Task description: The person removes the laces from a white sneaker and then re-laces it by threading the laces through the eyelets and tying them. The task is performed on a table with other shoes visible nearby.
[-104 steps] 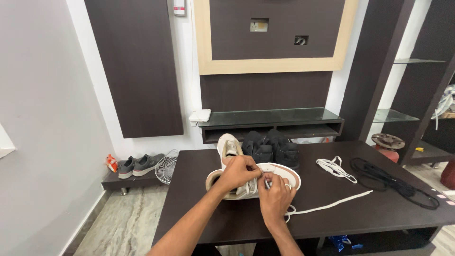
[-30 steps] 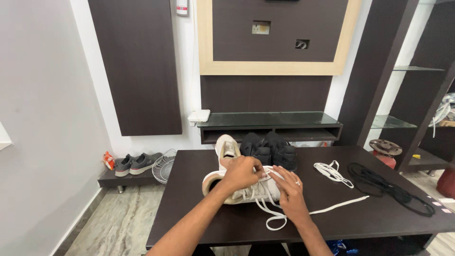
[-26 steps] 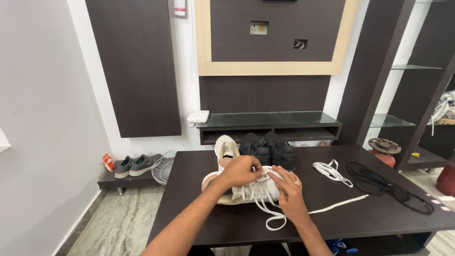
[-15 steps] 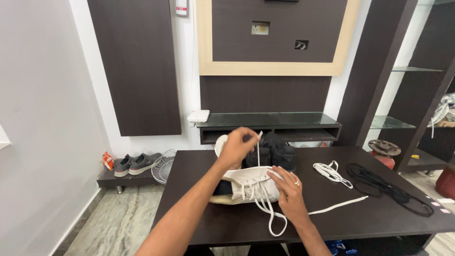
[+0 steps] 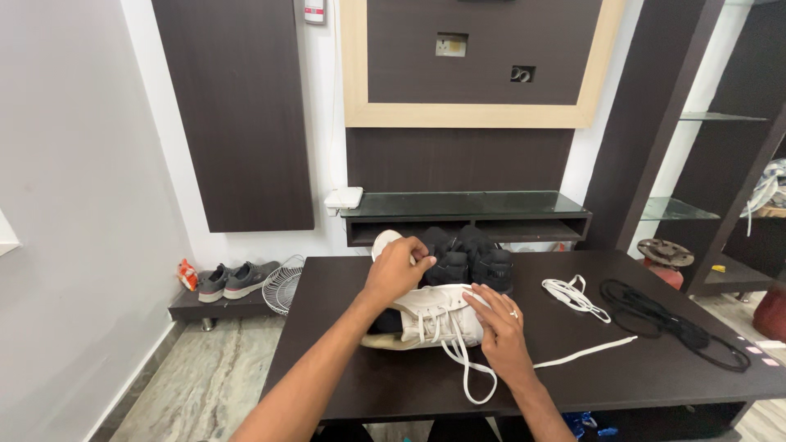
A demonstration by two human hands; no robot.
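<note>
Now the left hand (image 5: 395,270), half a second ago lifted with the lace taut, sits lower, grip pinched on the lace (image 5: 458,360). Right hand (image 5: 501,331) presses the white shoe (image 5: 434,323), fingers spread, on the surface (image 5: 655,376); lacing continues.

Black shoes (image 5: 471,255), loose white lace (image 5: 573,293), black cord (image 5: 667,319), grey sneakers (image 5: 233,280), wire basket (image 5: 282,286)

The left hand (image 5: 399,270), raised high half a second ago with the white lace (image 5: 458,360), is being lowered back toward the white sneaker (image 5: 434,323); the lace loop is being slackened.
</note>
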